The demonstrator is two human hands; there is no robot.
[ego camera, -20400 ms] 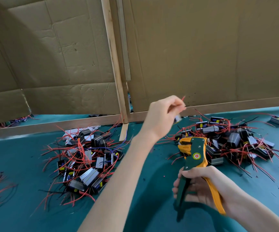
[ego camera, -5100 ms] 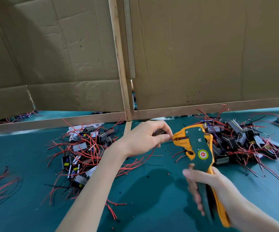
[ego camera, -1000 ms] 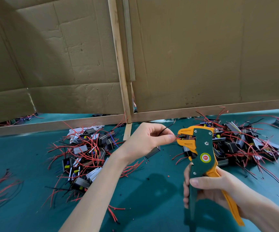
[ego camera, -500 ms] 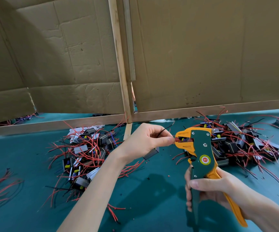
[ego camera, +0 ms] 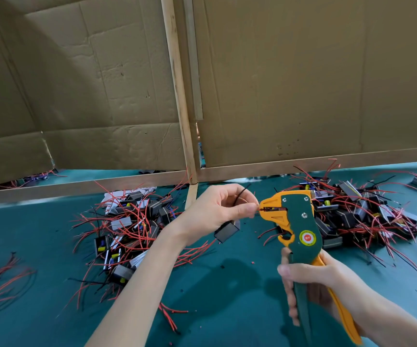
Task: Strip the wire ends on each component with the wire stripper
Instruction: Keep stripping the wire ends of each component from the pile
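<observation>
We are in the middle of the job, and a lot looks left to do. Our left hand (ego camera: 217,211) pinches a thin red wire (ego camera: 257,209) between thumb and finger and holds its tip in the mouth of the wire stripper (ego camera: 300,221). The little dark box (ego camera: 227,230) that the wire belongs to hangs just under that hand, above the worktop (ego camera: 227,296). A black wire (ego camera: 240,195) sticks up behind the fingers. It is not in the tool, and we cannot tell if its tip is bare. Our right hand (ego camera: 320,284) is wrapped round the 2 handles of the tool, 1 green and 1 orange. The handles stand apart, so we think the squeeze is not done yet. There are 2 big heaps of boxes with wires on the worktop. The left heap (ego camera: 132,226) lies beside our left arm, and the right heap (ego camera: 357,211) lies behind the tool. We cannot tell which heap is done and which one waits, for the wire tips are too small to see. Some tiny bits (ego camera: 252,262) of red and black lie on the worktop near the hands. They look to us like skin cut off wires, so we guess some ends are done.
</observation>
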